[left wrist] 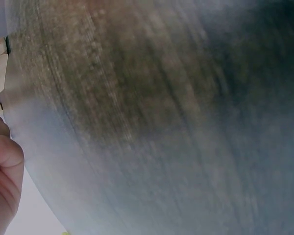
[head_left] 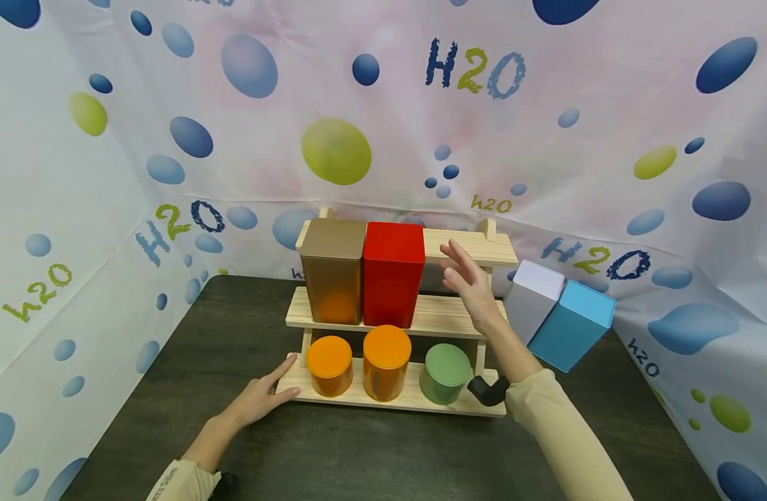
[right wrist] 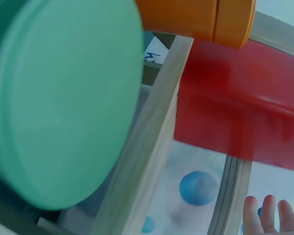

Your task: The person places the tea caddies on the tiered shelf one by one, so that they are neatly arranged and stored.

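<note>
The left hand (head_left: 258,400) grips the tiered pale-wood rack (head_left: 443,316), likely to steady it, while the empty right hand (head_left: 474,289), fingers extended, hovers near the glossy red boxlike canister (head_left: 392,285)

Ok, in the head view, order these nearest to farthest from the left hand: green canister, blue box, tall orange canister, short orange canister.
From the left hand:
1. Short orange canister, left on the bottom shelf.
2. Tall orange canister, mid-shelf.
3. Green canister, right on that shelf.
4. Blue box, far right.
</note>
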### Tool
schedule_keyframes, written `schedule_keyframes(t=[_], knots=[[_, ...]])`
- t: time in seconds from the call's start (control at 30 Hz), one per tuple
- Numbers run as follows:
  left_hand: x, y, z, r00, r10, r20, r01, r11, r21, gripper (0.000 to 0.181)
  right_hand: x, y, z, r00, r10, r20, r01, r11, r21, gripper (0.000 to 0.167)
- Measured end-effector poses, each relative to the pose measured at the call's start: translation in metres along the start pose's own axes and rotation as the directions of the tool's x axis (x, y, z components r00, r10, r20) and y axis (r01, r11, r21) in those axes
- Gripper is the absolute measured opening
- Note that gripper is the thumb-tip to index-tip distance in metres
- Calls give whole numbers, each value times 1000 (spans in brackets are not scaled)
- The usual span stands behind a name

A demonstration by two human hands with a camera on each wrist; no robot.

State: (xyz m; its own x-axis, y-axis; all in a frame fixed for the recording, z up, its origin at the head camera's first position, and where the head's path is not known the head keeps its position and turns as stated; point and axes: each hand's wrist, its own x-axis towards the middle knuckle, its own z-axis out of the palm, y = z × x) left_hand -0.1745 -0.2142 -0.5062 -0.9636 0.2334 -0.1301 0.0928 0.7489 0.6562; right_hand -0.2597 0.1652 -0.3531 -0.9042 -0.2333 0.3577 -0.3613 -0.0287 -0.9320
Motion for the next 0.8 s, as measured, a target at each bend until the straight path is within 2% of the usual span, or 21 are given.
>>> schedule_keyframes(t=[0.17, 0.37, 0.63, 0.8], knots=[[-1, 2, -1, 1000, -16, 9, 16, 1000, -6, 74, -8, 6, -14, 1000, -12, -28, 11, 1000, -18, 56], [-3, 3, -2, 1000, 0, 15, 0, 1000, 0, 74, -20, 14, -34, 999, -32, -22, 32, 999, -13, 54], [-3, 3, -2, 1000, 1, 18, 0, 1000, -9, 74, -37, 23, -59, 996, 30, -81, -34, 998, -58, 53], [-3, 4, -2, 1000, 1, 12, -1, 1000, 3, 74, -45, 28, -70, 990, 38, -134, -47, 997, -66, 53]])
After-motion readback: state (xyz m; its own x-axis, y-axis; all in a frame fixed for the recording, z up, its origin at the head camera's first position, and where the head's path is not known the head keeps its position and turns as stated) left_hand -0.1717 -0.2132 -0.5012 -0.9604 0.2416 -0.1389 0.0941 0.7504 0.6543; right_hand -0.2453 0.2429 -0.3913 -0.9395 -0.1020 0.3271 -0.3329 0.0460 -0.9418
